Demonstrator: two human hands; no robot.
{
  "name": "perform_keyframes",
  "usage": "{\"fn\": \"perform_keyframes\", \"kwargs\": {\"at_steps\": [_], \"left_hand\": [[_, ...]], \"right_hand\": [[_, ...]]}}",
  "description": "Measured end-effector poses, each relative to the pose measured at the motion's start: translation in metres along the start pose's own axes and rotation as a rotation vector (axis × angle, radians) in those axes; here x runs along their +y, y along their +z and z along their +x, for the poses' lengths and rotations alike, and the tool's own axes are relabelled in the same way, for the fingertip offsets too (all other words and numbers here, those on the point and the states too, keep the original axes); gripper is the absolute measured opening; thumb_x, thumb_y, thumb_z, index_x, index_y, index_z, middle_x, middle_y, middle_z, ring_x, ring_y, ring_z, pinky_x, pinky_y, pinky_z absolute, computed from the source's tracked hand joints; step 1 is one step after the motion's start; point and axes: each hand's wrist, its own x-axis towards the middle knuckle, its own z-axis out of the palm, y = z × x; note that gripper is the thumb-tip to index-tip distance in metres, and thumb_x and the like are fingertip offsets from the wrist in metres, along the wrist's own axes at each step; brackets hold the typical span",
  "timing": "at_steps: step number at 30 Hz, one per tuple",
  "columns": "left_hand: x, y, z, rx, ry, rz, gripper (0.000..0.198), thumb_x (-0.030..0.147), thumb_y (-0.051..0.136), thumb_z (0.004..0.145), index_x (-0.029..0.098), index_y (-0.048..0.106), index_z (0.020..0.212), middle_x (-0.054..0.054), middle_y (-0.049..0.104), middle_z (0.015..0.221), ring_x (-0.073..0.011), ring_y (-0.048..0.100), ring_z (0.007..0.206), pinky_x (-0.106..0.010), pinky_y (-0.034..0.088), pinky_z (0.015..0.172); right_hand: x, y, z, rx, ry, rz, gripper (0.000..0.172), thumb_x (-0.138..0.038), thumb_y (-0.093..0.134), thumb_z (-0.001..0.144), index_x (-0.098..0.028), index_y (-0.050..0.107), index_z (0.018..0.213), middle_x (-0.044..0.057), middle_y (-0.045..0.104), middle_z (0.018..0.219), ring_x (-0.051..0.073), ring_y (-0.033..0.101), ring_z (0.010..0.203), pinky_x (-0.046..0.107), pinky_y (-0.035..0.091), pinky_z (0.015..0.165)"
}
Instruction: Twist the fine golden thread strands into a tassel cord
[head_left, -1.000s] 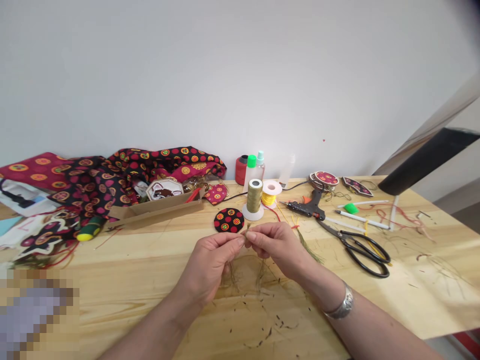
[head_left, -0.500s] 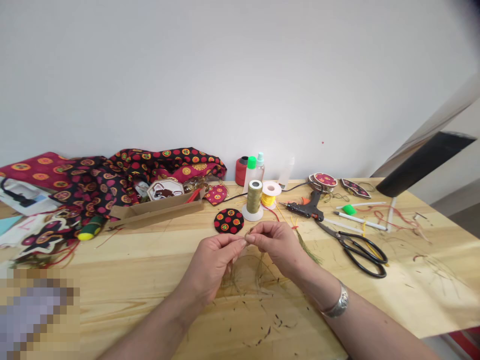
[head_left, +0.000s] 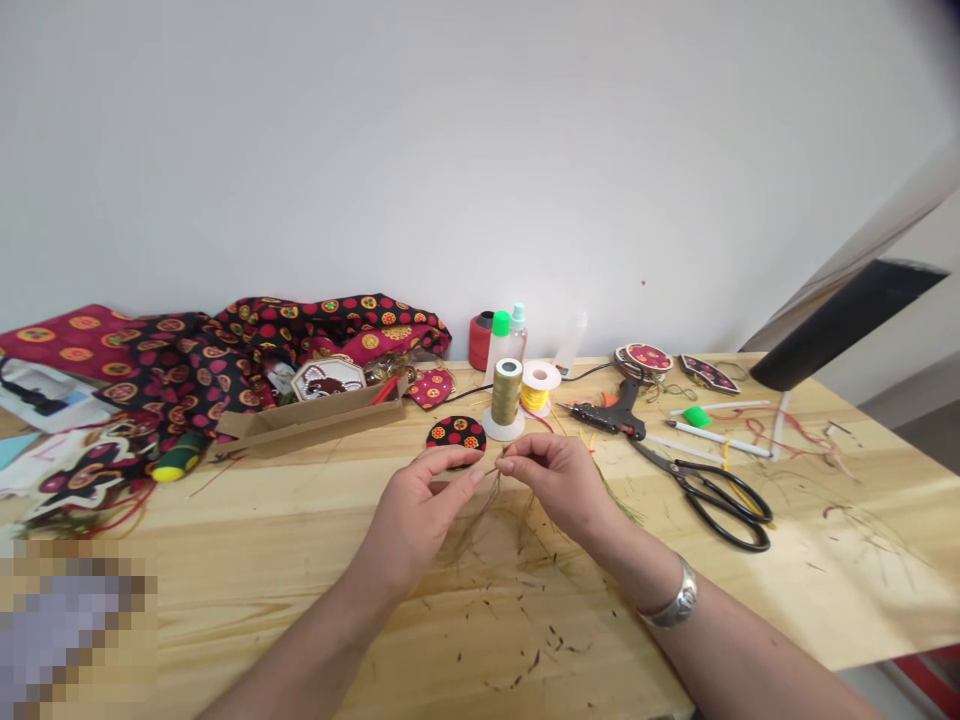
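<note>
Thread [head_left: 489, 488] pinched by fingers [head_left: 471, 478] of left hand [head_left: 421, 505], right hand [head_left: 559, 483] | judged light, limp, slippery | best held at 12 o'clock end

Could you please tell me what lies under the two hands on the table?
Fine olive threads trail from the left hand and right hand onto the wooden table, among dark clippings. Anything directly beneath the palms is covered.

Thin olive-gold threads [head_left: 489, 494] hang in a loose tuft, pinched at top between fingers [head_left: 504, 466]
</note>
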Motion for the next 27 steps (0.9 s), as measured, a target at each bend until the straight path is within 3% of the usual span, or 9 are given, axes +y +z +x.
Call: {"fn": "perform_keyframes", "kwargs": {"at_steps": [3, 6, 10, 17, 21, 24, 27], "left_hand": [[0.000, 0.000, 0.000, 0.020, 0.075, 0.043, 0.021, 0.032, 0.067, 0.060, 0.018, 0.070, 0.076, -0.002, 0.064, 0.073, -0.0096, 0.047, 0.049, -0.022, 0.035, 0.048], [-0.001, 0.000, -0.001, -0.016, 0.063, 0.070, 0.016, 0.032, 0.064, 0.063, 0.018, 0.070, 0.066, 0.000, 0.062, 0.061, -0.0129, 0.050, 0.056, -0.022, 0.038, 0.052], [-0.002, 0.003, -0.005, -0.076, 0.064, 0.101, 0.019, 0.034, 0.060, 0.067, 0.018, 0.069, 0.070, 0.001, 0.061, 0.061, -0.0129, 0.050, 0.058, -0.022, 0.038, 0.053], [-0.010, 0.010, -0.008, -0.160, 0.161, 0.198, 0.017, 0.029, 0.056, 0.071, 0.018, 0.068, 0.074, 0.000, 0.065, 0.068, -0.0139, 0.054, 0.064, -0.022, 0.041, 0.062], [-0.017, 0.012, -0.008, -0.186, 0.251, 0.238, 0.017, 0.026, 0.053, 0.074, 0.019, 0.069, 0.076, -0.001, 0.068, 0.078, -0.0156, 0.057, 0.074, -0.024, 0.041, 0.070], [-0.017, 0.011, -0.008, -0.210, 0.295, 0.291, 0.017, 0.026, 0.052, 0.076, 0.019, 0.068, 0.074, -0.001, 0.066, 0.072, -0.0147, 0.056, 0.069, -0.024, 0.041, 0.067], [-0.014, 0.007, -0.006, -0.076, 0.318, 0.267, 0.018, 0.030, 0.053, 0.076, 0.018, 0.066, 0.070, -0.002, 0.062, 0.076, -0.0154, 0.055, 0.074, -0.024, 0.041, 0.070]], "right_hand": [[0.000, -0.001, 0.000, 0.036, -0.026, -0.059, 0.007, -0.024, 0.062, 0.067, -0.017, 0.062, 0.063, -0.001, 0.061, 0.063, 0.012, 0.050, 0.059, 0.027, 0.039, 0.062], [-0.003, -0.001, 0.000, 0.052, -0.028, -0.095, 0.008, -0.023, 0.061, 0.067, -0.017, 0.062, 0.061, 0.000, 0.061, 0.061, 0.012, 0.051, 0.059, 0.027, 0.040, 0.062], [-0.007, 0.000, 0.000, 0.043, 0.016, -0.056, 0.012, -0.023, 0.060, 0.068, -0.016, 0.059, 0.059, -0.001, 0.060, 0.057, 0.009, 0.048, 0.052, 0.023, 0.038, 0.055], [-0.009, 0.002, -0.001, -0.055, 0.164, 0.234, 0.017, -0.027, 0.062, 0.067, -0.014, 0.053, 0.061, 0.000, 0.059, 0.054, 0.003, 0.028, 0.039, 0.019, 0.019, 0.038], [-0.009, 0.001, -0.002, -0.140, 0.203, 0.399, 0.022, -0.030, 0.063, 0.068, -0.013, 0.050, 0.062, 0.001, 0.061, 0.058, 0.001, 0.026, 0.036, 0.019, 0.014, 0.037], [-0.008, -0.001, -0.002, -0.170, 0.194, 0.469, 0.022, -0.030, 0.064, 0.069, -0.013, 0.049, 0.063, -0.001, 0.059, 0.055, 0.000, 0.027, 0.035, 0.019, 0.013, 0.037], [-0.009, -0.002, -0.002, -0.151, 0.199, 0.477, 0.023, -0.028, 0.065, 0.068, -0.013, 0.049, 0.062, -0.004, 0.054, 0.049, 0.000, 0.027, 0.035, 0.018, 0.012, 0.037]]}}
